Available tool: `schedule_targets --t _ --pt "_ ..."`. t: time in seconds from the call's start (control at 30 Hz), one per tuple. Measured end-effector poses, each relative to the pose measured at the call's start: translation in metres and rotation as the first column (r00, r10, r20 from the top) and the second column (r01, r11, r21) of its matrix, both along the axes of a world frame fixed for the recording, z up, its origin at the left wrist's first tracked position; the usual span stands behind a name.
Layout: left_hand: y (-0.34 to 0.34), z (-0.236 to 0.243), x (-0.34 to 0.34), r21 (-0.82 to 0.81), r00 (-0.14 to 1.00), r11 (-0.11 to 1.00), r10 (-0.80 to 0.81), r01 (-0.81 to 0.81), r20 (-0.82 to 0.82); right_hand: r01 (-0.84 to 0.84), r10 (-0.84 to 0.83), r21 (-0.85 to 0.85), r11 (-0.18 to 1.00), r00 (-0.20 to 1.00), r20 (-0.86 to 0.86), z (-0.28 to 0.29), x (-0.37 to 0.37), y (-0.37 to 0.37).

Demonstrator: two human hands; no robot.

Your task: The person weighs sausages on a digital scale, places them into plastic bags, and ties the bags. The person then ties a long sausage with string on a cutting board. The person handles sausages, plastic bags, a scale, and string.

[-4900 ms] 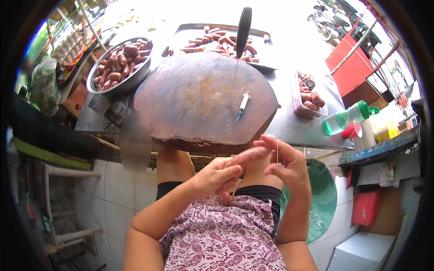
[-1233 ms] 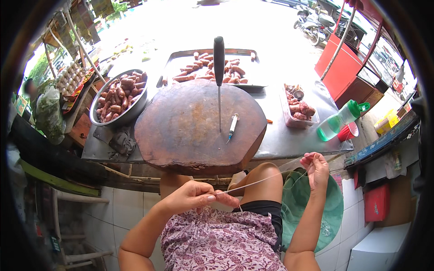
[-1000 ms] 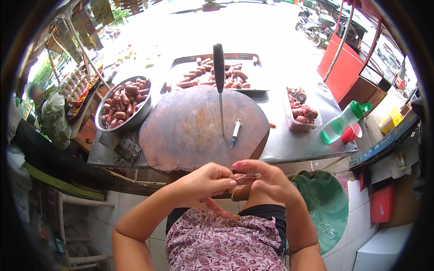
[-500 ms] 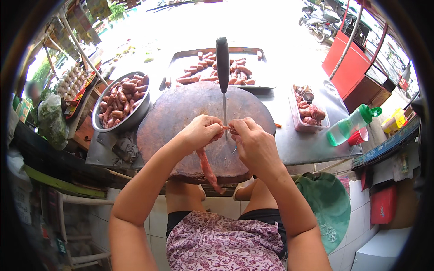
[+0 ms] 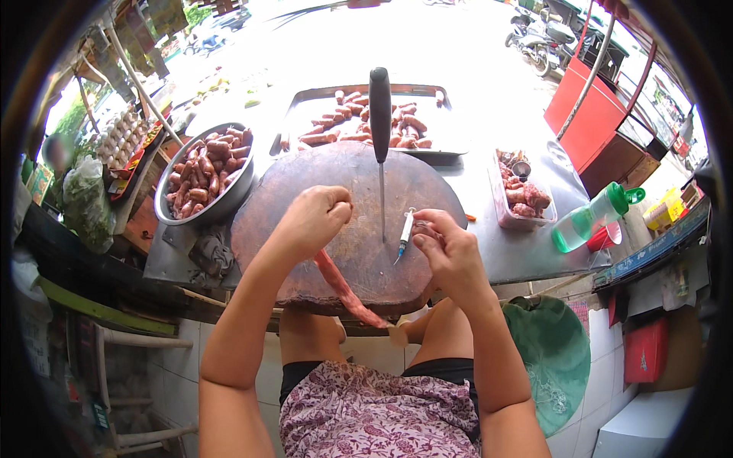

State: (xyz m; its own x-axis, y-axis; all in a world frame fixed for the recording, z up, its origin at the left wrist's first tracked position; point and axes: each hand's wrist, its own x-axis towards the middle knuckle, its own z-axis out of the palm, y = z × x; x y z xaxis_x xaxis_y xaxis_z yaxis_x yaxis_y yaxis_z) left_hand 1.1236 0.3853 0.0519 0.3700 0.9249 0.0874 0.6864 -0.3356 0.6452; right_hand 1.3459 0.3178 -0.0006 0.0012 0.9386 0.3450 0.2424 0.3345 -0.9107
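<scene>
Head view: my left hand (image 5: 317, 217) is closed around the top of a long raw sausage (image 5: 347, 290) that hangs over the round wooden chopping board (image 5: 305, 183). My right hand (image 5: 450, 248), fingers curled, rests beside the syringe (image 5: 403, 235); grasp unclear. A knife (image 5: 380, 130) stands upright in the board.

Left hand (image 5: 313, 217) fisted, right hand (image 5: 450, 252) fingers curled, both forearms extended forward

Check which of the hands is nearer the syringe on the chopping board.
Right. The right hand sits just beside the syringe, fingers almost touching its barrel. The left hand is farther left across the chopping board, gripping a sausage.
</scene>
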Motion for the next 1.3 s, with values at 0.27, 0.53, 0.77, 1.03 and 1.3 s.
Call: schedule_targets --t 0.27,0.53,0.77,1.03,1.3 --pt "-0.082 0.019 -0.003 0.575 0.957 0.794 -0.030 0.199 -0.290 -0.343 -0.031 -0.212 0.915 0.463 -0.886 -0.010 0.021 -0.038" --pt "-0.127 -0.097 0.038 -0.246 0.518 0.922 0.060 0.298 0.854 -0.368 -0.069 -0.284 0.885 0.501 -0.863 -0.028 -0.043 -0.057" --pt "-0.128 -0.098 0.039 -0.323 0.290 0.939 0.278 0.119 0.916 -0.214 0.147 -0.233 0.949 0.950 -0.275 -0.030 -0.045 -0.051" --pt "-0.111 -0.055 0.004 -0.016 0.874 0.989 0.138 -0.148 0.466 -0.318 0.161 -0.386 0.866 0.908 -0.386 -0.010 0.001 -0.062" --pt "-0.053 -0.059 0.013 0.211 0.974 0.975 0.020 -0.068 0.225 0.136 -0.165 0.098 0.986 0.886 0.434 -0.011 0.003 -0.011"
